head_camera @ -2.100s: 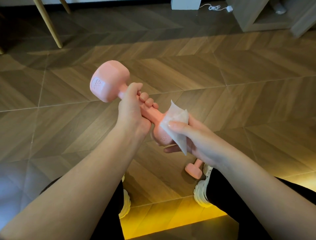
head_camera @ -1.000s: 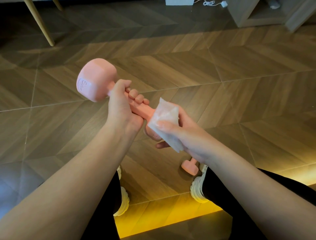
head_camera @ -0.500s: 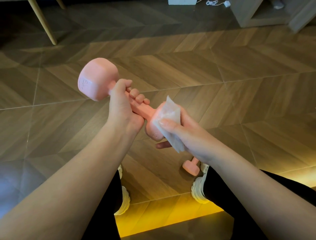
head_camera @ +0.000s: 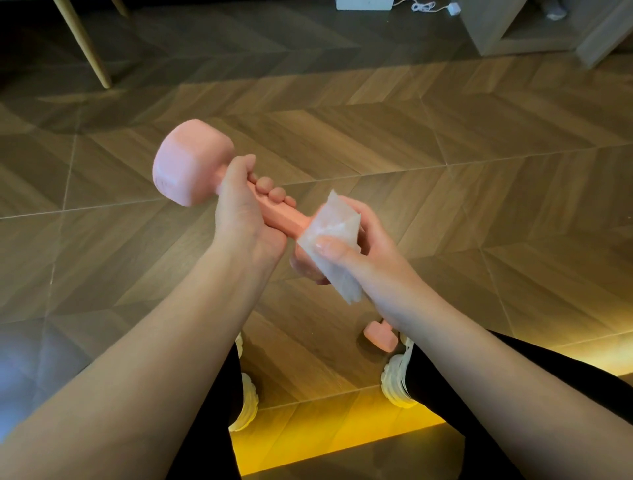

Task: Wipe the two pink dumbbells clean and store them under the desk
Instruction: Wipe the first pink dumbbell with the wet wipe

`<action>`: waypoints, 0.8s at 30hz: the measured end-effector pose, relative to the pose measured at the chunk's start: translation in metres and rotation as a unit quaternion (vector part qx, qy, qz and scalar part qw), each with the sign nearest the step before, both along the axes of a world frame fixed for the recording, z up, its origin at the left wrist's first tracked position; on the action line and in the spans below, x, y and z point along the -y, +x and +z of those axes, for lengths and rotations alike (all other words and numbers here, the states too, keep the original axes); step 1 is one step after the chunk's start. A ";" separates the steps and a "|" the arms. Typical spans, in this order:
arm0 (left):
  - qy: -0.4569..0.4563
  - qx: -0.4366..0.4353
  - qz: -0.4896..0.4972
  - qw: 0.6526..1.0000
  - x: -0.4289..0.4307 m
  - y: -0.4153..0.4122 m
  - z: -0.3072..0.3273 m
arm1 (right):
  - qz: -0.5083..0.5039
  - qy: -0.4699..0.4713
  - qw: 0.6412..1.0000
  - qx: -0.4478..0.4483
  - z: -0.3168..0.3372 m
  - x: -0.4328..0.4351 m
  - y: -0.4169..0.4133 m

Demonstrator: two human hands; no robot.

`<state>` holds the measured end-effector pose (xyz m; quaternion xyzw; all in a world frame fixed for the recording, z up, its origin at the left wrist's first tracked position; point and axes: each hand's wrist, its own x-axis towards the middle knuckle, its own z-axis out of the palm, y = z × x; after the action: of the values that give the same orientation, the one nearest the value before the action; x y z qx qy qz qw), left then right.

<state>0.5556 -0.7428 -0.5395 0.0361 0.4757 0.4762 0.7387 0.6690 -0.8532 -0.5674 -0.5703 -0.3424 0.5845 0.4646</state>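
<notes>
Head view: left hand [head_camera: 239, 219] grips the handle of the raised dumbbell [head_camera: 191, 161]; right hand [head_camera: 373, 253] pinches the wipe [head_camera: 334, 236], which has slid up over its 5 o'clock end. At 6 o'clock the second dumbbell [head_camera: 378, 334] lies on the floor [head_camera: 479, 205], so wiping looks unfinished.

SITE: home interior | FLOOR: brown chevron wood-plank flooring [head_camera: 479, 154] | FURNITURE: slanted pale wooden furniture leg [head_camera: 82, 44]; grey wood open cabinet [head_camera: 483, 27] | FITTINGS: white rectangular box [head_camera: 363, 4], white coiled cable [head_camera: 423, 6] | LOOSE: small pink dumbbell [head_camera: 380, 337] on floor
</notes>
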 end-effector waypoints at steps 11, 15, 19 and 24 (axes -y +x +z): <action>0.024 -0.004 -0.012 1.000 0.002 -0.002 0.000 | 0.031 -0.070 0.988 -0.132 0.008 0.002 0.002; 0.024 -0.002 -0.013 1.000 0.002 0.000 -0.001 | 0.001 -0.073 0.993 -0.092 0.006 0.001 -0.003; 0.022 -0.001 -0.024 0.999 0.001 0.001 -0.001 | -0.019 -0.086 0.985 -0.149 0.009 0.001 0.000; 0.021 0.003 -0.024 0.999 -0.001 -0.001 -0.001 | 0.017 -0.110 0.977 -0.180 0.010 0.002 0.008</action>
<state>0.5547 -0.7421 -0.5405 0.0624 0.4624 0.4682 0.7504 0.6772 -0.8554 -0.5570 -0.4970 -0.1965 0.7195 0.4435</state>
